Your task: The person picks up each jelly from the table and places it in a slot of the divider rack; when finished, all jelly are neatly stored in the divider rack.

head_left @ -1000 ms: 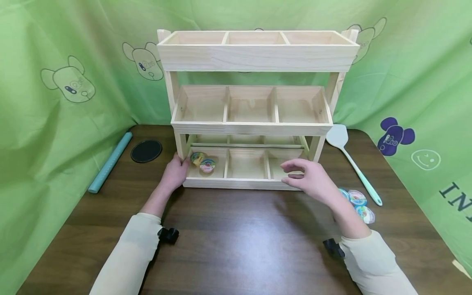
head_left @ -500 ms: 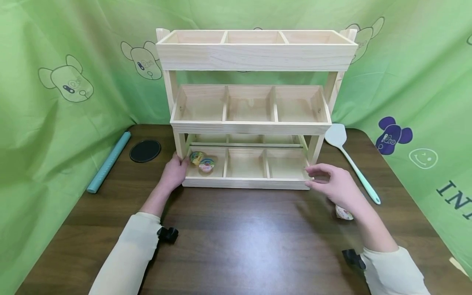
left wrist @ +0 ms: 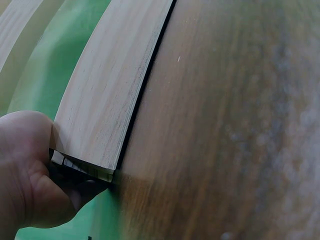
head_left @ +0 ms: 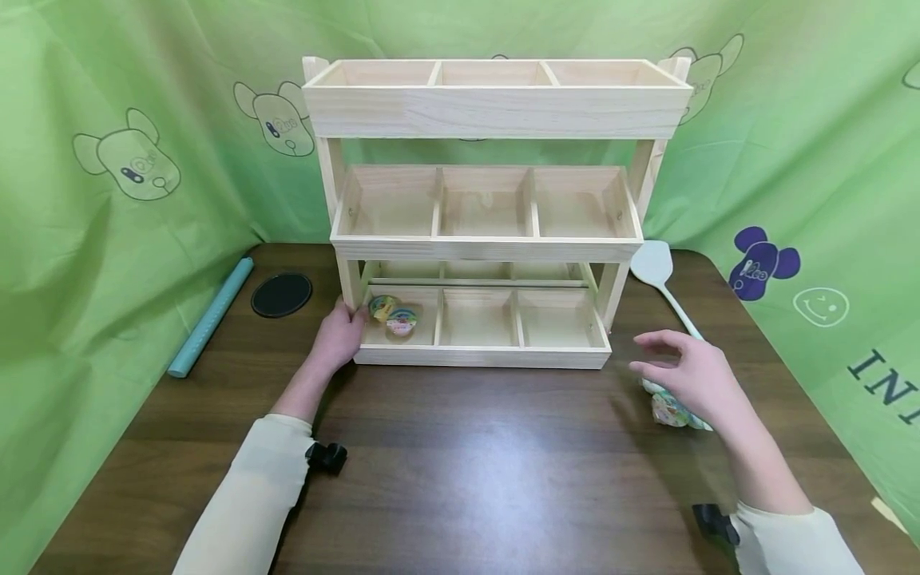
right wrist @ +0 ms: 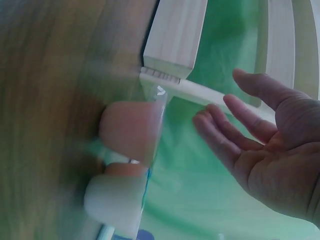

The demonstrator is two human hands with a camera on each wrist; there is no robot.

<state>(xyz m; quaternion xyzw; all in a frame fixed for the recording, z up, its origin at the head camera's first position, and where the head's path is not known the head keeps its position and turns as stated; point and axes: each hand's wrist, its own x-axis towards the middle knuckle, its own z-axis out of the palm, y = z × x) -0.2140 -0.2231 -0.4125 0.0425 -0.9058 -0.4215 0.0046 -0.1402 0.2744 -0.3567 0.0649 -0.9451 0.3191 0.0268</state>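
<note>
Two small lidded cups (head_left: 394, 316) sit together in the left compartment of the bottom tier of a pale wooden rack (head_left: 496, 113). More lidded cups (head_left: 668, 410) stand grouped on the bench (head_left: 467, 471) to the rack's right; the right hand partly hides them, so their number is hard to tell. That right hand (head_left: 686, 372) hangs over the group, fingers curved, thumb well parted from them, holding nothing. The left hand (head_left: 338, 334) grips the left end of the bottom tier.

If the right hand came down off-centre, it could tip a cup or push the group apart, since the cups are crowded close. The turner (head_left: 652, 262) lies just behind, its handle running behind the hand, so a wide sweep might nudge it. A hard pull by the left hand could shift the rack and jostle the pair inside.

The bench has dark brown wood grain, with pale glare in front of the rack. Near its left edge lie a blue tube (head_left: 211, 319) and a black disc (head_left: 282, 295). Green cloth (head_left: 194, 239) printed with cartoon heads hangs behind and along both sides.
</note>
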